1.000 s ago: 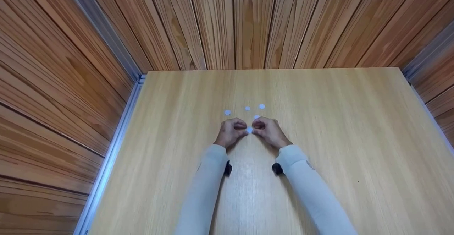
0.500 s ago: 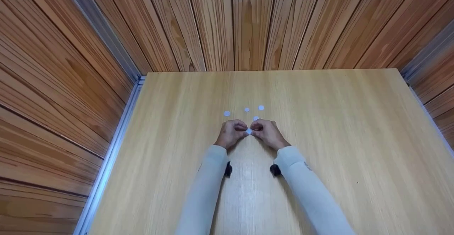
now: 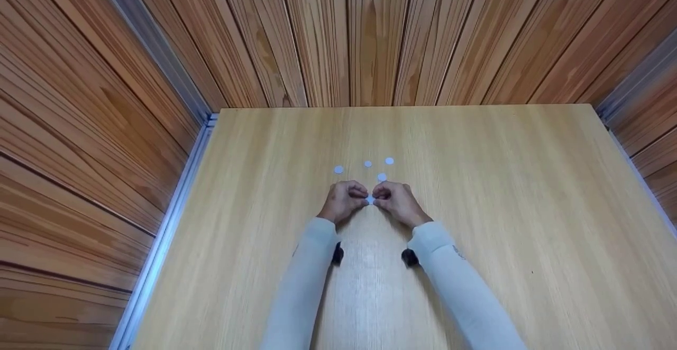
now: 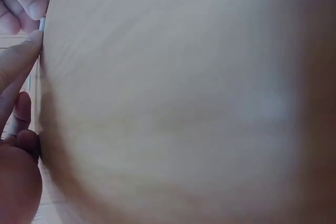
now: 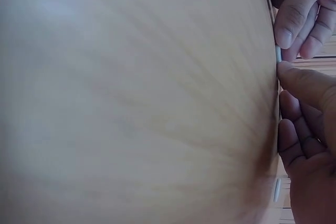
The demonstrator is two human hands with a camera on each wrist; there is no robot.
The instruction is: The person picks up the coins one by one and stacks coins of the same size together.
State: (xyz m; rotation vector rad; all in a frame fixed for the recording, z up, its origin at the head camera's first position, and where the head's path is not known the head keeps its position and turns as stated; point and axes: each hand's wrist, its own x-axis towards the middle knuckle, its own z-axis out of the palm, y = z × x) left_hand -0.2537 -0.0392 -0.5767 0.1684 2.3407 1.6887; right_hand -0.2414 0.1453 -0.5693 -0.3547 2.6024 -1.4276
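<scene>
A white disc [image 3: 370, 200], flat on the counter [image 3: 502, 191] nearer the left edge, is gripped from both sides by the left hand [image 3: 344, 200] and right hand [image 3: 400, 201]. Four other discs [image 3: 382, 177] are spread toward the far edge.

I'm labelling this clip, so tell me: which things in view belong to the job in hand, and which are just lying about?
In the job:
left hand
right hand
white disc between them
probably the four other discs beyond

Seemingly just surroundings:
table
plank wall
black wrist gadgets
</scene>
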